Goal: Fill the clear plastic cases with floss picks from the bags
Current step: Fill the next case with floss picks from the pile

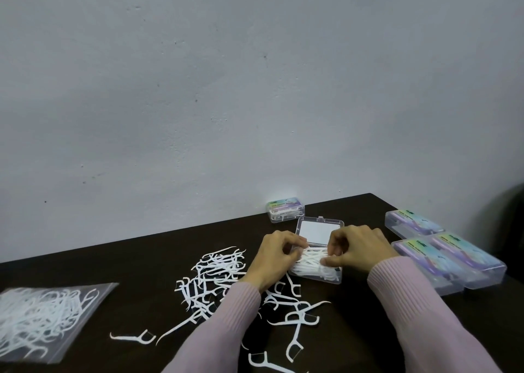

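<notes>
both hands at the open case

the left hand (279,255) and right hand (355,246) both pinch floss picks (310,260) inside the open clear case (317,255), near the far edge of the dark table (141,262). loose picks (215,276) lie in the middle, a bag (42,316) at the left edge.

The bag (42,318) at the tabletop's left edge is blurred and cut off; fingertips hide part of the open case (317,265), perhaps pinching picks.

Left hand (279,252), right hand (355,248) — fingers curled, pinching.
</notes>
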